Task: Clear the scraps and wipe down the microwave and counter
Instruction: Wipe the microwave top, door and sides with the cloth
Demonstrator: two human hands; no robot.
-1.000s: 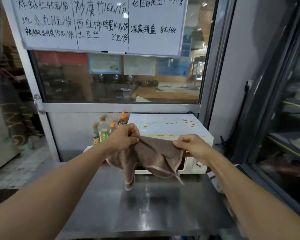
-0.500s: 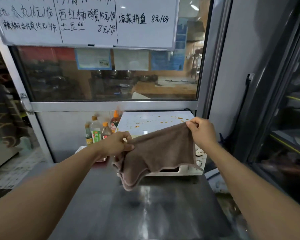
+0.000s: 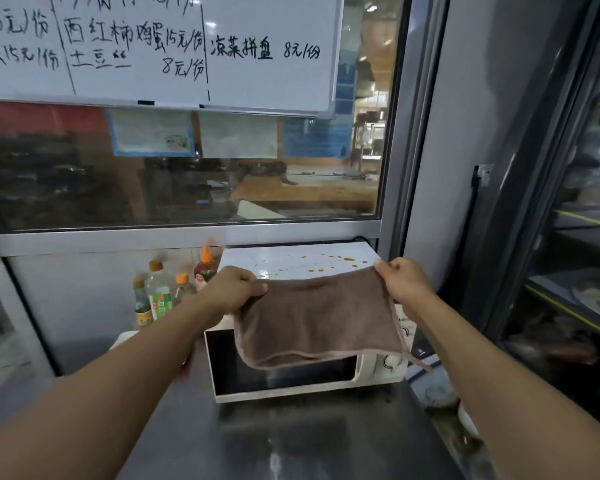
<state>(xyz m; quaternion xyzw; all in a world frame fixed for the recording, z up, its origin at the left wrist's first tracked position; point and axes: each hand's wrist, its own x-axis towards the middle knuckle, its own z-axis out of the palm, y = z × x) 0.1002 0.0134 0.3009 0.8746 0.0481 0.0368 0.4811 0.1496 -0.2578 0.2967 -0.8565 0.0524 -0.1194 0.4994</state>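
Observation:
A brown cloth [image 3: 317, 318] hangs spread between my hands, in front of the white microwave [image 3: 291, 386]. My left hand [image 3: 234, 289] pinches its upper left corner and my right hand [image 3: 400, 280] pinches its upper right corner, both level with the microwave's top edge. Orange sauce spots [image 3: 347, 259] dot the white top of the microwave. The cloth covers the upper part of the microwave's dark door. The microwave stands on a steel counter [image 3: 291, 441].
Several sauce bottles [image 3: 160, 294] stand left of the microwave on a white tray [image 3: 122, 339]. A glass window with a whiteboard [image 3: 187, 46] rises behind. A glass-door cabinet [image 3: 568, 237] is on the right. Debris lies off the counter's right edge [image 3: 447, 410].
Both hands have raised the cloth and pulled it out flat, with the left hand lifting up to the height of the right. The camera has moved closer to the microwave.

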